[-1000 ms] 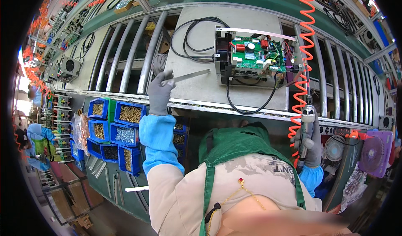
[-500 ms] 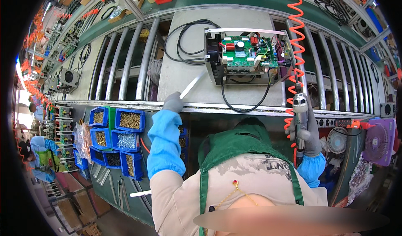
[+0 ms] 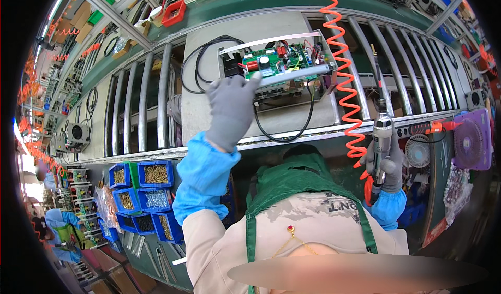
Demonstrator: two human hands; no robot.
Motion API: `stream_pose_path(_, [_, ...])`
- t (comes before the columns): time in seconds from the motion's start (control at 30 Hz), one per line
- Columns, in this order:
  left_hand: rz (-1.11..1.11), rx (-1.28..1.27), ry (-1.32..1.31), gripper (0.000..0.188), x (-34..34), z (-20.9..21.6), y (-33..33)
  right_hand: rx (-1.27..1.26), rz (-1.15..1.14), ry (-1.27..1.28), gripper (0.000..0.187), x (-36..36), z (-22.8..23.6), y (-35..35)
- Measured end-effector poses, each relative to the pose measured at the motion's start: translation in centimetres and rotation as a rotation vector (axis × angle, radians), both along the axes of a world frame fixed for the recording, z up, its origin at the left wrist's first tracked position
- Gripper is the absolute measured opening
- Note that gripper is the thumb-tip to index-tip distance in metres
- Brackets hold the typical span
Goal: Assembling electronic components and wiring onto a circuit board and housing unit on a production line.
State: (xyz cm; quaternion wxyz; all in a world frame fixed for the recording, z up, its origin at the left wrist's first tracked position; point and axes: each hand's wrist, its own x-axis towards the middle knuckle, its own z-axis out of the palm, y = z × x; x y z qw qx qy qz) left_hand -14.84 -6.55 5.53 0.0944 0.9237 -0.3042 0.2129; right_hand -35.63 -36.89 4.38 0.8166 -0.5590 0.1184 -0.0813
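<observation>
In a grey glove, my left hand grips one end of a flat metal strip. The strip stretches along the near top edge of an open metal chassis; whether it rests on it I cannot tell. Inside the chassis a green circuit board carries red and white components. A second strip spans the far top edge. At the right, my gloved right hand is wrapped round a silver air screwdriver, whose long bit points away from me over the rollers.
An orange coiled hose hangs between chassis and screwdriver. Black cables loop on the grey board beneath the chassis. Metal rollers flank it. Blue bins of screws stand at left, a purple fan at right.
My left hand has moved up and right, bringing the strip from beside the chassis to its near top edge. The screwdriver in my right hand has shifted slightly right. The whole view has turned a little.
</observation>
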Motion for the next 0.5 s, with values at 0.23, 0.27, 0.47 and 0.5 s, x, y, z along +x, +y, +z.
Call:
stream_pose_path(0.23, [0.065, 0.203, 0.075, 0.047, 2.3, -1.3, -3.4, 0.007, -0.015, 0.083, 0.125, -0.6, -0.6, -0.1])
stream_pose_path(0.27, [0.070, 0.202, 0.101, 0.046, 2.5, -1.5, -3.6, 0.011, -0.007, 0.056, 0.115, -0.6, -0.6, -0.1])
stream_pose_path(0.47, [-0.004, 0.144, 0.108, 0.044, 2.4, -1.9, -3.1, 0.004, 0.003, 0.087, 0.112, -0.4, -0.3, 0.1])
stream_pose_path(0.5, [-0.007, 0.135, 0.105, 0.043, 2.4, -1.9, -3.0, 0.028, -0.001, 0.125, 0.116, -0.3, -0.2, 0.2])
